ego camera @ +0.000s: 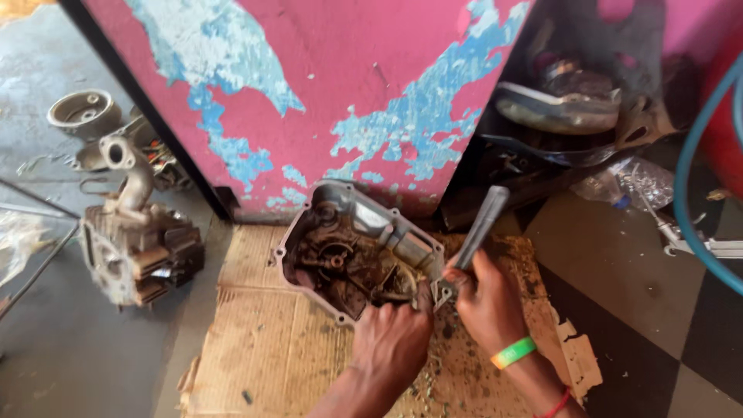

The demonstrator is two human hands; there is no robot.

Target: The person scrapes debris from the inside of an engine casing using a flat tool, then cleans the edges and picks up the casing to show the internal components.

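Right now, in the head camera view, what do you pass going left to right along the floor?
Engine cylinder block → engine cover → left hand → right hand holding a metal tool → blue hose.

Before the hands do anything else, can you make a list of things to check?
1. Left hand grips the engine cover at its lower edge: ok.
2. Right hand holds the grey tool: ok.
3. Cover rests over the cardboard: ok.
4. Where the tool's tip touches the cover: cannot tell, hidden by the hands.
5. Engine block lies apart, to the left: ok.
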